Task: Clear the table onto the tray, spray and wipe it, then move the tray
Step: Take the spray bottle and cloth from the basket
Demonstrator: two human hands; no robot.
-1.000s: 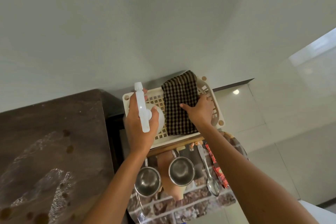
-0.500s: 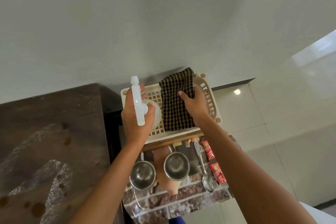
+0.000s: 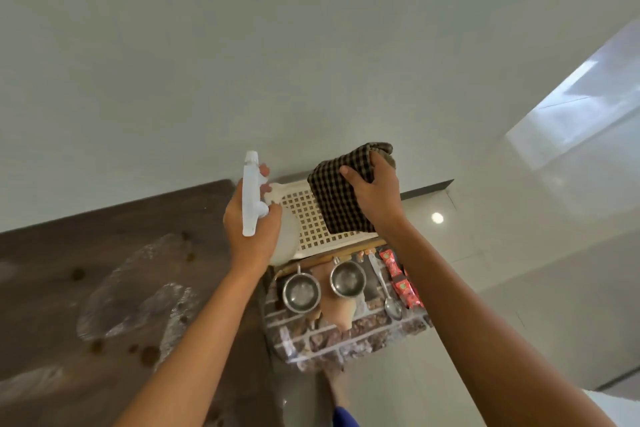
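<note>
My left hand (image 3: pixel 251 225) grips a white spray bottle (image 3: pixel 250 198), its nozzle pointing up, above the left end of a cream lattice basket (image 3: pixel 308 224). My right hand (image 3: pixel 375 196) grips a dark checked cloth (image 3: pixel 334 196) and holds it lifted over the basket's right part. Below the basket lies a brick-patterned tray (image 3: pixel 346 340) carrying two steel cups (image 3: pixel 300 292) (image 3: pixel 347 279), a spoon (image 3: pixel 387 291) and red sachets (image 3: pixel 400 279). The dark wooden table (image 3: pixel 86 288) at the left shows wet streaks and drops.
A pale wall fills the upper view. Glossy white floor tiles (image 3: pixel 519 253) spread to the right of the tray, with a light reflection on them. A blue scrap of clothing (image 3: pixel 343 418) shows at the bottom edge.
My right hand has closed on the checked cloth and raised it off the basket. My left hand with the spray bottle has risen a little. The view has shifted slightly.
</note>
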